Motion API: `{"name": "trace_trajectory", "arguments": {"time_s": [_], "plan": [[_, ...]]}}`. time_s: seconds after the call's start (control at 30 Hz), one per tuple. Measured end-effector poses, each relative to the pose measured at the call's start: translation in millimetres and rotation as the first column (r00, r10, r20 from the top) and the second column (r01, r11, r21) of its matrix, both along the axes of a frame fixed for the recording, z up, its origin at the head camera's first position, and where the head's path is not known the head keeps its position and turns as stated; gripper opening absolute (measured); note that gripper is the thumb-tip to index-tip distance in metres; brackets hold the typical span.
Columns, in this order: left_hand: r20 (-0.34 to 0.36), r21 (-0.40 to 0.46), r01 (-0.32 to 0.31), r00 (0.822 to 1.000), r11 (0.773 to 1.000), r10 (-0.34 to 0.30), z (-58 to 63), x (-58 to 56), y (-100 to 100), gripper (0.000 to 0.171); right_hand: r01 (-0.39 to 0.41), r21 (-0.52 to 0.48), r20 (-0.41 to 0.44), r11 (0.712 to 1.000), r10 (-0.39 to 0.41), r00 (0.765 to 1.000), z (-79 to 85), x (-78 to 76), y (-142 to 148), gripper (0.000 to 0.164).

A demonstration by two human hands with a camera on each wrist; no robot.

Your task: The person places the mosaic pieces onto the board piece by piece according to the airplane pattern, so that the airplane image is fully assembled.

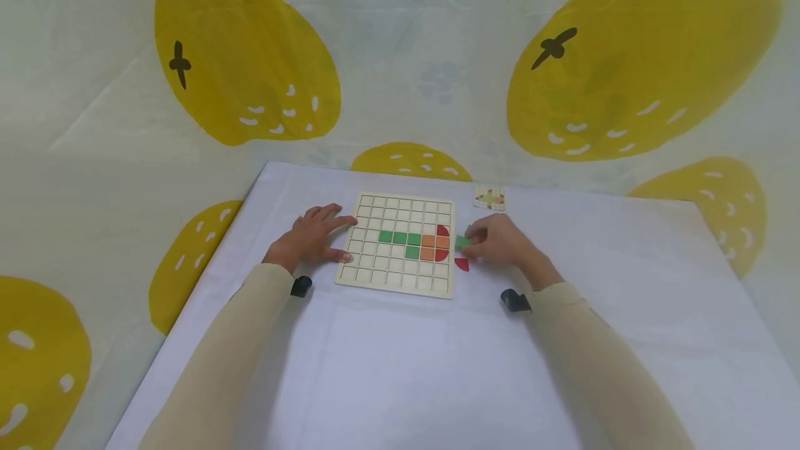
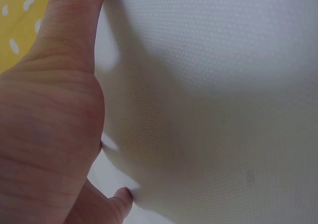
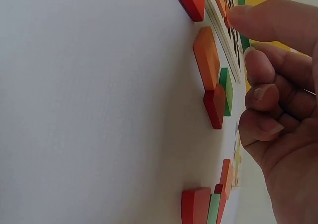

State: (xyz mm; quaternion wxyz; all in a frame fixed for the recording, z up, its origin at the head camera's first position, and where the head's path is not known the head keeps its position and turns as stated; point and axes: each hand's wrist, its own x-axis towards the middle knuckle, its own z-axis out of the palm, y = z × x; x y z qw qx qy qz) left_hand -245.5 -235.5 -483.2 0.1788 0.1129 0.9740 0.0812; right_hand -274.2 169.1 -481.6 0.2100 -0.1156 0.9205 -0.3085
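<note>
A square wooden grid board lies on the white table. Along its middle rows sit several green tiles, orange tiles and red rounded pieces. My left hand rests at the board's left edge, fingers spread, with thumb and a fingertip touching it. Just off the right edge, my right hand pinches a green tile between thumb and finger; its other fingers are curled. Beneath that hand lie loose pieces, among them an orange one and a red one. The left wrist view shows mostly pale cloth.
A small pattern card lies beyond the right hand. Close to the board's right edge is a red quarter-round piece. More loose pieces, including a red block, show low in the right wrist view. A fruit-printed curtain hangs behind the table.
</note>
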Motion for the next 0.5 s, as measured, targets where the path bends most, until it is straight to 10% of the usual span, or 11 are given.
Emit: {"name": "trace_trajectory", "arguments": {"time_s": [0.5], "plan": [[-0.007, -0.004, -0.007, 1.0, 1.0, 0.007, -0.3, 2.2, 0.1, 0.086, -0.021, 0.024, -0.009, 0.999, 0.021, 1.0, -0.5, 2.2, -21.1, 0.034]]}}
